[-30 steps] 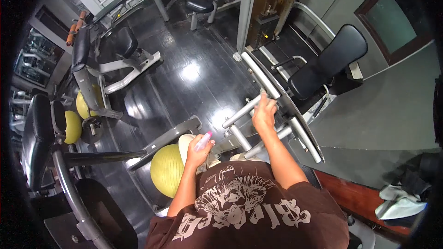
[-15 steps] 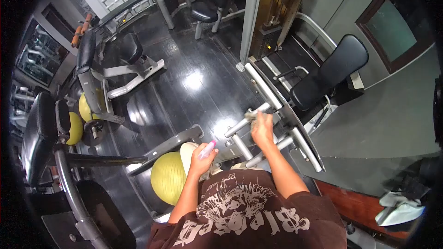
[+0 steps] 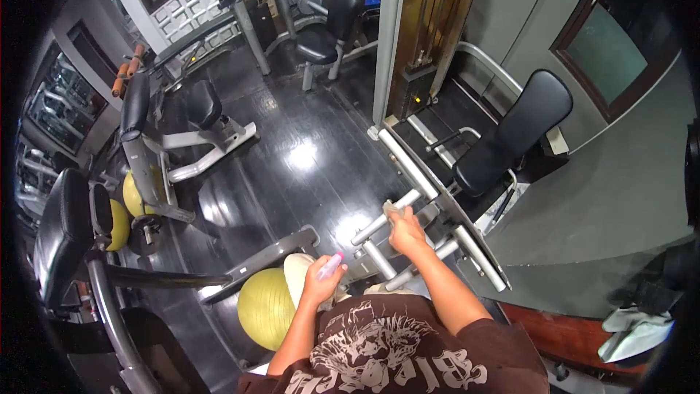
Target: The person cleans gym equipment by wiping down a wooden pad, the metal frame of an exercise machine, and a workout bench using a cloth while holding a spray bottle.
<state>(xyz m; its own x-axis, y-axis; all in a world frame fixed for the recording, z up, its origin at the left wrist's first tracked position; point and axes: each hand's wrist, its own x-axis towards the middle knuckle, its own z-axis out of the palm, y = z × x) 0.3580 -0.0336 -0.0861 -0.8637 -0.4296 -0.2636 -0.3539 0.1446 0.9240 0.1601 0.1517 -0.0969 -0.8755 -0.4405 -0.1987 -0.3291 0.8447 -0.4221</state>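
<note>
My left hand is closed around a small clear bottle with a pink top, which points up and to the right. My right hand presses a greyish cloth against a silver metal bar of the gym machine in front of me. Most of the cloth is hidden under the fingers. Just left of my left hand are a pale rounded shape and a yellow-green exercise ball.
A black padded seat and backrest stand to the right beside a weight stack. Another machine is at the left, with a dark padded bench nearer. A white cloth lies at the lower right.
My right hand and the cloth have shifted slightly left along the bar and down in view. My left hand still holds the bottle. The whole view has tilted up a little.
</note>
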